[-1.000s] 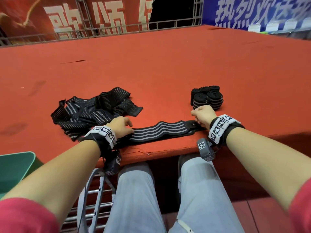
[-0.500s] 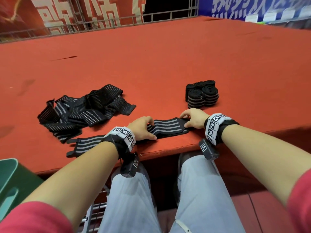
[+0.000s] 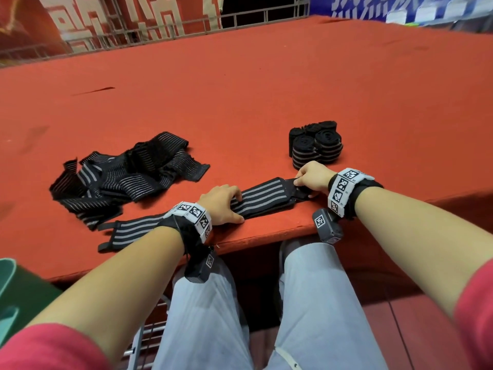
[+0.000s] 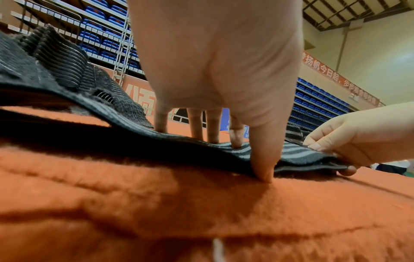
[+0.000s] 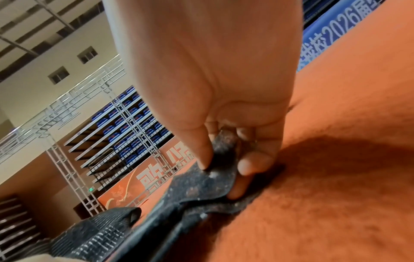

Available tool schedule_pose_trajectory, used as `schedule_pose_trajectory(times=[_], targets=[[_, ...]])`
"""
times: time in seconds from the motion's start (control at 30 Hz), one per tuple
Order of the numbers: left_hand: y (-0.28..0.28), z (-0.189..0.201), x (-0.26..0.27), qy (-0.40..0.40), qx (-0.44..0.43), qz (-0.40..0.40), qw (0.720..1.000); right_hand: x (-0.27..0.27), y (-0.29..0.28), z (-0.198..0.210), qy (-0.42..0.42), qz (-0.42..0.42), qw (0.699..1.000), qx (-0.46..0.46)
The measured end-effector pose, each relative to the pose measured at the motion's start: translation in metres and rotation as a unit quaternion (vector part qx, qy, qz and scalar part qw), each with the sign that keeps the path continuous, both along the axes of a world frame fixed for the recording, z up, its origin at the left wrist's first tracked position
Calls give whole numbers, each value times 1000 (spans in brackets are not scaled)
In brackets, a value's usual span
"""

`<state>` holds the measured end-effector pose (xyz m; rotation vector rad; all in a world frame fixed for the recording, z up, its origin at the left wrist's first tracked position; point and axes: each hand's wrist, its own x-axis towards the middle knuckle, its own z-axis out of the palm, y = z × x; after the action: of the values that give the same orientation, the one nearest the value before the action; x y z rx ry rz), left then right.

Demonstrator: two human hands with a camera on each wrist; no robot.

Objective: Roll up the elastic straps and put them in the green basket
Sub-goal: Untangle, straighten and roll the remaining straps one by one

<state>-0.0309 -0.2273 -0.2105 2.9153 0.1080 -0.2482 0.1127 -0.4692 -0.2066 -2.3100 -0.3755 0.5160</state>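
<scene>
Right hand (image 3: 312, 176) pinches strap (image 3: 262, 194) end near table edge (image 3: 266, 237).

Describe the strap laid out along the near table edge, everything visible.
The strap is black ribbed elastic with grey lengthwise stripes, lying flat and unrolled on the red felt table, roughly parallel to its near edge. Its left end carries narrow black tabs. The left hand presses the middle with straight fingers; the right hand pinches the plain black right end, lifting and curling it, apparently to start the roll.
</scene>
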Motion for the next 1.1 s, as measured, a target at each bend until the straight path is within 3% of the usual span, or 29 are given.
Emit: schedule_pose_trajectory(times=[0.23,0.37,0.57,0.87,0.97,1.1], targets=[[1,-1,2,9,6,-10,1000,-2,-2,5,56,-16,998,32],[0,-1,3,13,8,-20,1000,-1,0,4,43,-19,999,16],[4,-3,3,5,4,-28,1000,-4,0,6,-16,23,997,-76],[20,0,-8,13,-2,-17,1000,-3,0,13,-163,76,963,-201],[42,5,-22,30,21,2,999,-12,10,19,-221,128,953,-165],[74,13,-45,47,38,32,998,-35,35,23,-211,241,940,-121]])
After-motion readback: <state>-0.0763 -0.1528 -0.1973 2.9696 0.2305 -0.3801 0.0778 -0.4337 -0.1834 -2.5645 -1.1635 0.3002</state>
